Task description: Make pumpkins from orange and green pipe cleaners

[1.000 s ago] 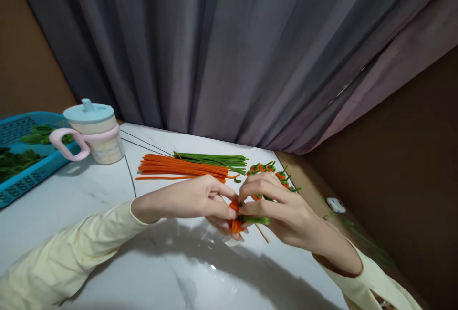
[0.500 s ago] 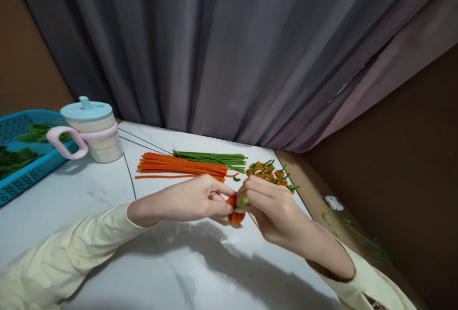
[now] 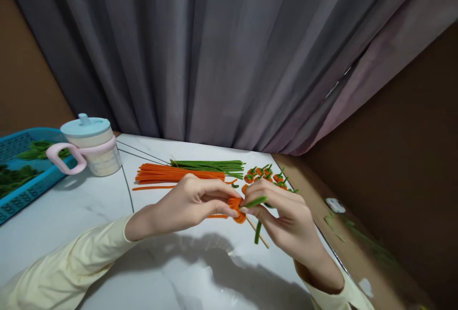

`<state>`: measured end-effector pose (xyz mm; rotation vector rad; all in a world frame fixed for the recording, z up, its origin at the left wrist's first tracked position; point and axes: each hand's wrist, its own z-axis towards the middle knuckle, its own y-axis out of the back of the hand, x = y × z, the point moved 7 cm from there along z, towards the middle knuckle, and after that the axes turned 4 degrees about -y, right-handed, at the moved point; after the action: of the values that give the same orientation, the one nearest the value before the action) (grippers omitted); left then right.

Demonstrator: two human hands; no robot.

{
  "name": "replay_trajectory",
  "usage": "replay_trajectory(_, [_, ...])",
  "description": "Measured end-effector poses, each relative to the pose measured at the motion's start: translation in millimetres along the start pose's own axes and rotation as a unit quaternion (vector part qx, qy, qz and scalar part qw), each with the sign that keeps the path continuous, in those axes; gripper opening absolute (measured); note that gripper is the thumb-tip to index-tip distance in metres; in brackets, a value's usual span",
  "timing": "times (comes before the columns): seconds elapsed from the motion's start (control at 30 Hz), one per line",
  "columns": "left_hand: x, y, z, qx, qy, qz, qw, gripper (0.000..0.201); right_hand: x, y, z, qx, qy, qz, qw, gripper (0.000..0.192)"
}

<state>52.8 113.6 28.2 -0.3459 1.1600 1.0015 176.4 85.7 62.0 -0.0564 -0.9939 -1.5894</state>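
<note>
While the left hand [image 3: 186, 202] pinches the orange coil [image 3: 236, 209] and the right hand [image 3: 282, 212] nips its green stem [image 3: 255, 201], both grips are closed above the surface [image 3: 171, 272]. Light, fuzzy and bendy, it likely deforms easily; finished pieces [image 3: 266, 176] lie at one o'clock.

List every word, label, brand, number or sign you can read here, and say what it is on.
None can be read. The lidded cup bears faint marks on its clear wall, too blurred to read. The blue basket, the orange pipe cleaners, the green pipe cleaners and the small white object show no print.
</note>
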Motion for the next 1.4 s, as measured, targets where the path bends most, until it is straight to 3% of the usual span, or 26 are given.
replay_trajectory(0.1, [5,0.3,0,-0.006,0.023,-0.025,0.999,0.012,-6,-3,1,0.0,-0.016,0.04,0.999,0.015])
replay_trajectory(0.2, [2,2.5,0,0.004,0.003,0.024,1.0,0.011,-19,-4,2,0.011,-0.074,0.112,0.991,0.017])
replay_trajectory(0.3, [-6,2.6,0,0.021,-0.049,0.092,0.994,0.017,-39,-10,0,0.014,-0.175,0.237,0.956,0.019])
replay_trajectory(0.37, [-8,4.8,0,0.001,-0.062,0.121,0.991,0.018,-51,-17,-2,0.013,-0.237,0.302,0.923,0.022])
replay_trajectory(0.47, [1,9.7,1,-0.05,-0.006,0.125,0.991,0.013,-63,-16,-5,-0.045,-0.289,0.277,0.915,0.02])
replay_trajectory(0.53, [9,11.0,2,-0.071,0.054,0.101,0.991,0.013,-58,-2,-5,-0.119,-0.252,0.183,0.943,0.014])
replay_trajectory(0.6, [14,10.2,2,-0.076,0.096,0.076,0.99,0.017,-40,7,-4,-0.148,-0.16,0.073,0.973,0.015])
replay_trajectory(0.7, [13,7.1,2,-0.062,0.115,0.051,0.99,0.015,-9,0,-4,-0.093,-0.017,-0.051,0.994,0.03])
replay_trajectory(0.77, [13,6.0,2,-0.056,0.12,0.044,0.99,0.011,0,-6,-6,-0.069,0.025,-0.092,0.993,0.031])
replay_trajectory(1.0, [14,5.2,-2,-0.064,0.141,0.007,0.988,0.008,-4,-9,-8,-0.07,0.01,-0.1,0.992,0.021])
replay_trajectory(1.17, [17,5.9,-2,-0.074,0.145,-0.016,0.987,0.009,1,-9,-7,-0.062,0.052,-0.131,0.988,0.027])
replay_trajectory(1.3, [15,15.1,-2,-0.16,0.079,-0.014,0.984,0.017,4,-7,-5,-0.077,0.061,-0.155,0.983,0.028])
replay_trajectory(1.4, [4,19.3,-6,-0.209,-0.011,0.079,0.975,0.011,4,-7,-2,-0.08,0.05,-0.152,0.984,0.028])
